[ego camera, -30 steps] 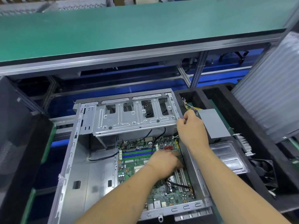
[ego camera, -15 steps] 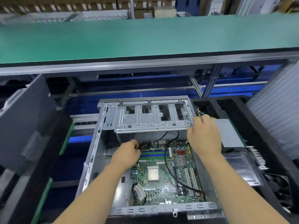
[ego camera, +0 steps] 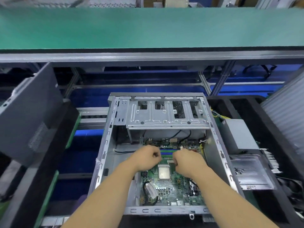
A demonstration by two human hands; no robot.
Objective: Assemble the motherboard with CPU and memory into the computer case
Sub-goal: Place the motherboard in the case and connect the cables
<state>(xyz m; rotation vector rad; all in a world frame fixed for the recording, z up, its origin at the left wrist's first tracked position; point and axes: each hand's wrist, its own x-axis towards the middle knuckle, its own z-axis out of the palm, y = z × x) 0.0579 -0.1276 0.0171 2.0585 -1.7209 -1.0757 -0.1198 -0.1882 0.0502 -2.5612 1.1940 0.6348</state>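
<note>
The open grey computer case point(ego camera: 105, 145) lies flat in front of me, and the green motherboard point(ego camera: 171, 190) sits inside it. A silver CPU point(ego camera: 164, 172) is in its socket at the board's middle. Blue and green memory slots point(ego camera: 167, 152) run across just beyond it. My left hand point(ego camera: 146, 157) hovers at the slots' left end and my right hand point(ego camera: 187, 162) at their right end, both with curled fingers. I see nothing held in either hand, and what lies under the fingertips is hidden. The metal drive cage point(ego camera: 164, 116) spans the far end of the case.
A grey power supply point(ego camera: 238, 134) with yellow wires lies in a black foam tray point(ego camera: 279, 145) on the right, near a shiny metal plate point(ego camera: 251, 171). A dark grey side panel point(ego camera: 29, 116) leans at the left. Beyond the case runs a green conveyor belt point(ego camera: 148, 28).
My right hand left the case's far right rim and came down to the memory slots. My left hand shifted right along the slots. The two hands now sit close together.
</note>
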